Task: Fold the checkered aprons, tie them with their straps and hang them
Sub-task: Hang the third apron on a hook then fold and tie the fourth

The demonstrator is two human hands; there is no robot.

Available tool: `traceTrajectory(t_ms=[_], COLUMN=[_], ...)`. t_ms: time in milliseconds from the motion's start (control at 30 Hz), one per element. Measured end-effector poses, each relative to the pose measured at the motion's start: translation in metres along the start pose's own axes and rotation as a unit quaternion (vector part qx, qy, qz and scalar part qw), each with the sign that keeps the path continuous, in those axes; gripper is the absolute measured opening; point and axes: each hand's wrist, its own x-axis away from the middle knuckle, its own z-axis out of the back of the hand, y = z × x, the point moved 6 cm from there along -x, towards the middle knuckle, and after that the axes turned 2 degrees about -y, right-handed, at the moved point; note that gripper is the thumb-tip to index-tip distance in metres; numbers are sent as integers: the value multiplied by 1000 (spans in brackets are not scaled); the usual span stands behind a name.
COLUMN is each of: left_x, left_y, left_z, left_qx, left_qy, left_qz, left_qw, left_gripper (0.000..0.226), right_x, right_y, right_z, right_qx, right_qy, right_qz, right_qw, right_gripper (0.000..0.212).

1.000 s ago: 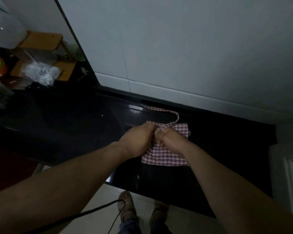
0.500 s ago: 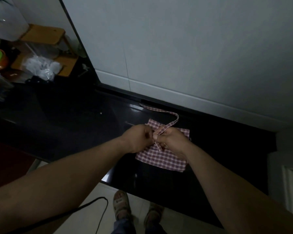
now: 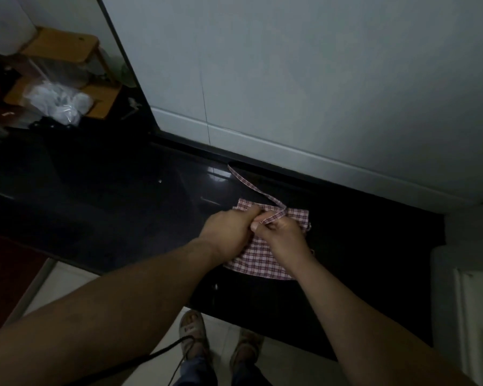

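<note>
Tying the strap round a folded checkered apron on the dark worktop.

From the head view, the checkered apron (image 3: 258, 259) lies folded into a small square near the front edge of the glossy black worktop (image 3: 123, 207), and both hands meet at its far edge. The right hand (image 3: 280, 239) pinches a loop of the strap (image 3: 251, 186) between thumb and forefinger. The left hand (image 3: 229, 232) is curled tight against it, seemingly gripping the same strap, though its knuckles hide the fingertips. The strap's loose end trails off towards the pale wall. I'd say this is the tying step, with the knot not yet closed. Next, the end needs passing through and pulling snug without the bundle skewing, then hanging. A wooden stool (image 3: 64, 43) and a plastic bag (image 3: 59, 104) sit far left.
</note>
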Motion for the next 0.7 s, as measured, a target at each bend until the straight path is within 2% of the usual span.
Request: traceTrajectory(t_ms=[67, 200, 300, 400, 467, 533, 600, 667, 700], left_x=[-2, -4, -8, -10, -11, -10, -8, -6, -4], left_y=[0, -4, -8, -2, 3, 4, 1, -4, -7], left_z=[1, 7, 18, 28, 34, 35, 34, 28, 23], left_qx=[35, 108, 120, -25, -140, -200, -128, 39, 131], left_qy=[-5, -36, -79, -132, -140, -145, -155, -155, -148], left_qz=[-8, -30, -27, -84, -130, -139, -107, -48, -12], left_qw=[999, 993, 989, 987, 972, 959, 974, 986, 980], left_gripper=[2, 6, 6, 16, 26, 37, 39, 28, 27], right_x=[3, 5, 7, 8, 9, 9, 12, 16, 17], right_y=[3, 4, 4, 4, 4, 5, 5, 5, 6], right_z=[4, 8, 9, 11, 11, 13, 15, 18, 19], right_qx=[-11, 7, 22, 31, 38, 38, 46, 51, 61], right_qy=[21, 19, 26, 27, 28, 35, 42, 60, 79], right_qz=[3, 9, 2, 3, 1, -6, -13, -20, -20], right_qw=[1000, 1000, 999, 999, 999, 999, 998, 997, 995], right_gripper=[11, 12, 12, 11, 12, 11, 12, 14, 14])
